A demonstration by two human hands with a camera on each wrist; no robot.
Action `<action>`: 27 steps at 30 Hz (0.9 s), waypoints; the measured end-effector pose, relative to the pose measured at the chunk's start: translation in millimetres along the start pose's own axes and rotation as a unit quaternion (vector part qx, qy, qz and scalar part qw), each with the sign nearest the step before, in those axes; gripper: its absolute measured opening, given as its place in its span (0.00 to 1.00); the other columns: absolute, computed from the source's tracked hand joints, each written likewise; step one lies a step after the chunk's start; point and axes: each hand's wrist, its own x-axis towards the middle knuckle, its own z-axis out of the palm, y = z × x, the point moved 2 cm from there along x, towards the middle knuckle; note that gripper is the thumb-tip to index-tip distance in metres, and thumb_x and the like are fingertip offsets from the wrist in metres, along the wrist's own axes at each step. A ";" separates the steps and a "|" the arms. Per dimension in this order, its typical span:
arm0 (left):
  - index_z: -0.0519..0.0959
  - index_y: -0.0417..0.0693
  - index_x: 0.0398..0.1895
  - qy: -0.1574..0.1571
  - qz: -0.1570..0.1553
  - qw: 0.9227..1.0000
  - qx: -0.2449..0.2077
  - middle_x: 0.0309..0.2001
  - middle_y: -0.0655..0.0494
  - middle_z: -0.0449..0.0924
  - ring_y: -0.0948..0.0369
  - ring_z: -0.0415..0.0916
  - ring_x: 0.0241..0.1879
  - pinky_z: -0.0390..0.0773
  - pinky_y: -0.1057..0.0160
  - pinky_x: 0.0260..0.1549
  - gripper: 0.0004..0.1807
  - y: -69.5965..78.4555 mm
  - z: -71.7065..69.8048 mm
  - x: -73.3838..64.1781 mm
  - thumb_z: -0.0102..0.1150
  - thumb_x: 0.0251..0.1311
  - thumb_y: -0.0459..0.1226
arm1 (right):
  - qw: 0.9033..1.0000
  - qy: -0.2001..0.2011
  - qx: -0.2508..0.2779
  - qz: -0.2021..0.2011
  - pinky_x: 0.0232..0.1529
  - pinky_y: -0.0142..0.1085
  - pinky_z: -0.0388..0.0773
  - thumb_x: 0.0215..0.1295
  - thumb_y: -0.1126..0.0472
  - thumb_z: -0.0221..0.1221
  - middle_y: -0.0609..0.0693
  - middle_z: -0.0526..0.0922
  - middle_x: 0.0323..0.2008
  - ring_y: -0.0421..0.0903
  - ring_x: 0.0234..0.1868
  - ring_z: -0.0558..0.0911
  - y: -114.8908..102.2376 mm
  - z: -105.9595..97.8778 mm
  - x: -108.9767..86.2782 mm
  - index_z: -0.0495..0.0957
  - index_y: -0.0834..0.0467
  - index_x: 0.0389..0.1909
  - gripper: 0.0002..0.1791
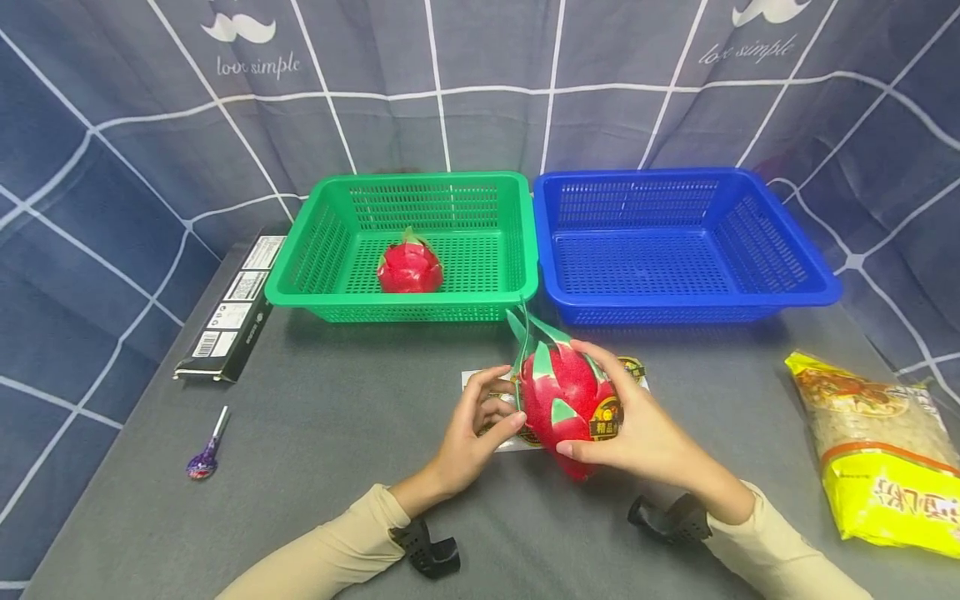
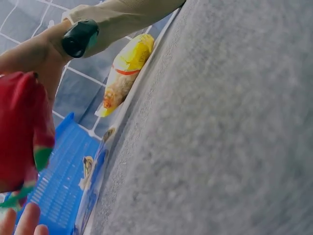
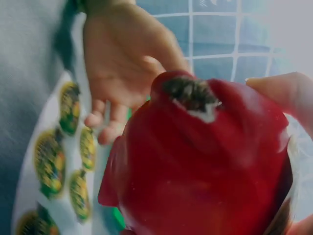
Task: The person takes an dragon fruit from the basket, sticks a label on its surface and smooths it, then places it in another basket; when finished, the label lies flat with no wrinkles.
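The fruit (image 1: 566, 387) is held over the counter (image 1: 322, 433), about midway between its left and right edges, clamped in the right grip (image 1: 648, 421). The left grip (image 1: 461, 442) is kept loose beside it; whether the fruit is touched by it cannot be told. The fruit could be dropped if its smooth skin is pinched unevenly. The sticker (image 1: 605, 419) could be rubbed loose by the thumb, the leaves (image 1: 551, 331) bent against the green basket (image 1: 397, 298), or the sheet (image 3: 51, 161) creased by a fall.
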 end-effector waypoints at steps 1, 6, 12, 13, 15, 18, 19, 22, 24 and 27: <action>0.58 0.37 0.60 0.005 0.008 1.000 0.004 0.48 0.37 0.68 0.66 0.75 0.35 0.75 0.70 0.34 0.27 0.1 -0.2 0.6 0.52 0.59 0.31 | 1.000 0.001 0.003 -0.001 0.40 0.42 0.80 0.38 0.55 0.72 0.54 0.66 0.57 0.54 0.51 0.73 -0.5 -3.8 0.6 0.52 0.36 0.64 0.52; 0.66 0.31 0.51 0.024 0.015 0.999 0.032 0.41 0.35 0.73 0.62 0.75 0.33 0.76 0.70 0.31 0.17 0.5 -1.4 4.3 0.50 0.59 0.27 | 0.999 -0.010 0.039 0.021 0.39 0.43 0.80 0.44 0.59 0.68 0.54 0.63 0.59 0.57 0.54 0.68 -3.5 -27.1 1.6 0.52 0.38 0.65 0.48; 0.70 0.32 0.47 0.024 0.005 0.997 0.076 0.41 0.36 0.75 0.61 0.75 0.38 0.77 0.66 0.37 0.14 2.8 -2.4 13.4 0.52 0.59 0.29 | 0.994 -0.036 0.093 0.040 0.38 0.39 0.80 0.50 0.63 0.63 0.52 0.58 0.60 0.51 0.54 0.69 -12.4 -52.5 -3.4 0.48 0.39 0.67 0.47; 0.70 0.33 0.48 0.023 0.003 0.996 0.085 0.42 0.36 0.75 0.59 0.75 0.39 0.77 0.65 0.38 0.14 3.0 -2.5 17.0 0.52 0.58 0.29 | 0.994 -0.034 0.095 0.038 0.39 0.39 0.80 0.51 0.65 0.63 0.51 0.58 0.60 0.48 0.53 0.71 -13.8 -56.5 -5.1 0.48 0.39 0.67 0.47; 0.70 0.35 0.49 0.020 0.005 0.994 0.103 0.43 0.38 0.76 0.55 0.76 0.41 0.77 0.62 0.40 0.15 3.0 -2.9 26.8 0.53 0.58 0.30 | 0.994 -0.026 0.102 0.037 0.38 0.39 0.80 0.52 0.66 0.61 0.50 0.57 0.61 0.44 0.51 0.73 -16.5 -63.6 -8.5 0.47 0.39 0.68 0.47; 0.69 0.40 0.54 0.017 0.023 0.990 0.138 0.49 0.42 0.75 0.51 0.75 0.47 0.77 0.58 0.45 0.19 1.7 -3.5 47.3 0.54 0.59 0.33 | 0.994 -0.006 0.104 0.044 0.37 0.39 0.81 0.53 0.66 0.60 0.50 0.56 0.61 0.42 0.50 0.72 -19.5 -71.1 -11.4 0.47 0.38 0.68 0.46; 0.68 0.42 0.56 0.017 0.029 0.988 0.151 0.51 0.44 0.74 0.51 0.74 0.49 0.76 0.57 0.46 0.20 0.8 -3.5 54.2 0.54 0.59 0.34 | 0.993 -0.002 0.107 0.050 0.36 0.40 0.81 0.54 0.66 0.60 0.50 0.56 0.61 0.43 0.51 0.72 -19.9 -72.5 -11.7 0.47 0.37 0.68 0.45; 0.64 0.48 0.62 0.017 0.035 0.981 0.191 0.57 0.47 0.70 0.50 0.71 0.54 0.74 0.53 0.51 0.25 -3.3 -3.1 75.6 0.53 0.60 0.38 | 0.992 0.012 0.107 0.059 0.36 0.40 0.81 0.54 0.65 0.59 0.49 0.55 0.61 0.45 0.52 0.71 -20.6 -75.1 -11.1 0.47 0.36 0.67 0.45; 0.60 0.55 0.65 0.014 0.018 0.974 0.224 0.60 0.49 0.67 0.51 0.69 0.56 0.72 0.51 0.52 0.28 -6.7 -1.8 87.6 0.52 0.61 0.43 | 0.993 0.020 0.102 0.058 0.36 0.39 0.81 0.54 0.65 0.60 0.50 0.55 0.61 0.45 0.52 0.70 -21.0 -76.3 -9.3 0.47 0.36 0.67 0.45; 0.49 0.64 0.69 -0.010 -0.007 0.964 0.267 0.63 0.51 0.65 0.54 0.67 0.59 0.68 0.50 0.56 0.36 -12.6 4.3 103.8 0.52 0.60 0.50 | 0.993 0.042 0.094 0.057 0.37 0.36 0.81 0.54 0.64 0.60 0.49 0.56 0.61 0.44 0.52 0.69 -21.2 -77.5 -2.6 0.47 0.36 0.67 0.45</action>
